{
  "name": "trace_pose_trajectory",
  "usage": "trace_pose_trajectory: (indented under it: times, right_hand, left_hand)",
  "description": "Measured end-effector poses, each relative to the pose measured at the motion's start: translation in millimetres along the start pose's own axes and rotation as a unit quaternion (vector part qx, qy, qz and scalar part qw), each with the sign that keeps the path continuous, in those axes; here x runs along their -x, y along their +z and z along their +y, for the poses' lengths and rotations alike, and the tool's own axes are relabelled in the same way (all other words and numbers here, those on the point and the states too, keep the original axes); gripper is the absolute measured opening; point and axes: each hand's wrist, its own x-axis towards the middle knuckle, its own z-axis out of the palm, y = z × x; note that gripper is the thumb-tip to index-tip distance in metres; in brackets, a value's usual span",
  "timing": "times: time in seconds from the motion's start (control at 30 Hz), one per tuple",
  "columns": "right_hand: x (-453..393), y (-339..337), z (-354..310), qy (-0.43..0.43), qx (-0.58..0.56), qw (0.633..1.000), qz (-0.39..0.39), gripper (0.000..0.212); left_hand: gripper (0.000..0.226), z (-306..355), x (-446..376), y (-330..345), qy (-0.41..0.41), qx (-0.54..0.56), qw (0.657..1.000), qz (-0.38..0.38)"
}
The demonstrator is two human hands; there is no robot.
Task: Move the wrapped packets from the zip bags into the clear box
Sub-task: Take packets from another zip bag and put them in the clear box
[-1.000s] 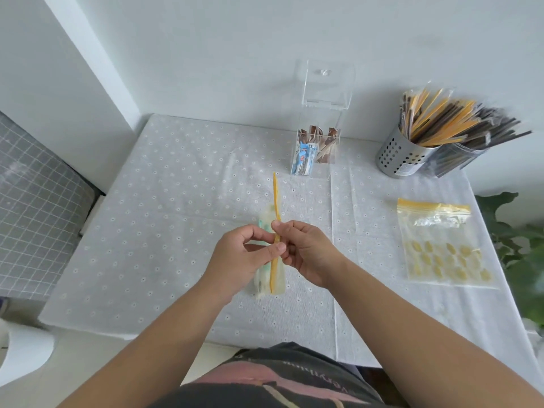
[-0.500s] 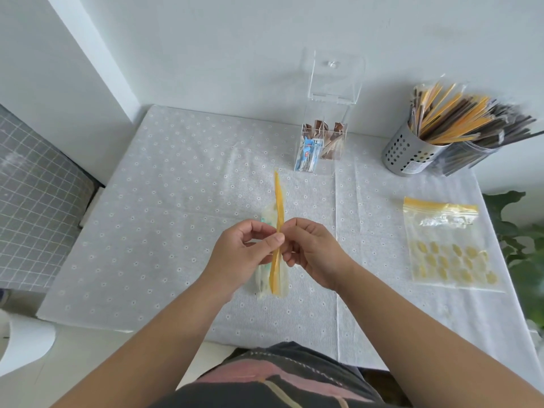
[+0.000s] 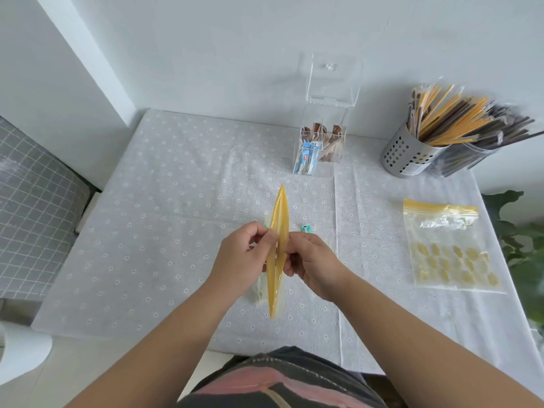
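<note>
Your left hand and right hand hold one zip bag up over the middle of the tabletop, edge-on to you, with its yellow zip strip running away from you. Each hand is closed in a pinch on one side of the strip: your left fingers grip the left lip and your right fingers grip the right lip. The two lips stand parted into a narrow slit between your hands, closed at the far tip and at the near end. The clear body of the bag hangs below your left hand, and you can see pale contents in it, though not clearly enough to count. A small green-and-white packet shows just beyond your right hand; whether it lies in the bag or on the cloth cannot be told.

The clear box stands well beyond your hands near the wall, its lid tipped up, with brown packets in the back and blue-and-white ones in front. A second zip bag lies flat on the tabletop to your right, well apart from your right hand, holding small yellow pieces. A perforated metal cup full of long stick packets stands at the far right.
</note>
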Motion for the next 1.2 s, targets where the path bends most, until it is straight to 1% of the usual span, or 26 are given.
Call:
trace_pose_trajectory:
  times: [0.03,0.1,0.17,0.2,0.23,0.33,0.37,0.43,0.53,0.63,0.7,0.73,0.77,0.87,0.9,0.97,1.0,1.07,1.2]
  right_hand:
    - [0.6,2.3,0.1,-0.005,0.018,1.000,0.012,0.019]
    - [0.8,6.9,0.7,-0.026,0.117,0.991,0.056,0.031]
    - [-0.7,12.3,1.5,-0.055,0.230,0.967,0.090,0.041]
    - [-1.4,14.7,1.8,-0.065,0.252,0.961,0.095,0.042]
    - [-1.5,17.2,2.0,-0.068,0.250,0.961,0.095,0.041]
    - [-1.0,22.7,2.7,-0.065,0.170,0.980,0.082,0.035]
    - [-0.6,24.8,2.5,-0.065,0.134,0.986,0.077,0.033]
    - [0.6,28.0,1.7,-0.069,0.062,0.994,0.067,0.030]
    - [1.3,29.3,1.2,-0.080,0.019,0.995,0.055,0.029]
    - [3.5,28.8,2.5,-0.084,0.010,0.995,0.043,0.031]
    - [6.7,28.2,1.2,-0.081,0.001,0.996,0.034,0.040]
    - [7.8,27.1,0.1,-0.079,-0.006,0.996,0.030,0.045]
    - [7.7,25.3,0.1,-0.076,-0.016,0.997,0.027,0.050]
    - [11.2,26.1,-1.8,-0.062,-0.047,0.997,0.019,0.064]
    - [12.5,26.5,-2.2,-0.055,-0.062,0.997,0.010,0.067]
    - [16.5,27.1,-4.7,-0.053,-0.098,0.994,0.004,0.060]
    - [17.9,27.7,-6.9,-0.054,-0.113,0.992,0.002,0.055]
    - [16.4,25.7,-8.8,-0.064,-0.139,0.988,-0.009,0.053]
    - [12.4,25.9,-11.1,-0.081,-0.170,0.982,-0.012,0.047]
  left_hand:
    - [0.022,-1.0,0.0,0.7,0.011,-0.023,1.000,0.003]
    - [0.026,-4.4,0.1,1.7,0.026,-0.055,0.998,0.007]
    - [0.026,-9.3,0.2,1.0,0.034,-0.074,0.996,0.017]
    - [0.026,-10.8,0.3,0.6,0.041,-0.084,0.995,0.025]
    - [0.026,-11.9,0.9,0.3,0.050,-0.095,0.994,0.033]
    - [0.028,-11.8,1.2,2.2,0.045,-0.091,0.993,0.053]
    - [0.030,-12.6,0.7,3.5,0.030,-0.066,0.996,0.055]
    - [0.033,-8.8,1.4,4.8,0.000,0.024,0.999,0.040]
    - [0.040,-2.1,3.6,3.5,-0.011,0.147,0.989,-0.006]
    - [0.048,0.3,3.3,-0.4,-0.010,0.206,0.976,-0.066]
    - [0.068,-2.8,2.9,-6.2,-0.013,0.218,0.970,-0.105]
    - [0.075,-2.8,2.9,-9.5,-0.019,0.208,0.971,-0.121]
    - [0.074,-2.8,2.0,-12.2,-0.024,0.195,0.971,-0.134]
    - [0.043,0.6,-0.1,-16.4,-0.028,0.159,0.974,-0.161]
    - [0.040,2.0,0.3,-16.0,-0.030,0.167,0.971,-0.167]
    - [0.045,1.8,1.3,-13.5,-0.040,0.219,0.959,-0.177]
    - [0.043,4.3,2.2,-11.6,-0.050,0.246,0.953,-0.173]
    - [0.037,8.0,2.3,-7.5,-0.060,0.287,0.942,-0.161]
    - [0.037,13.7,2.5,-1.5,-0.055,0.333,0.929,-0.148]
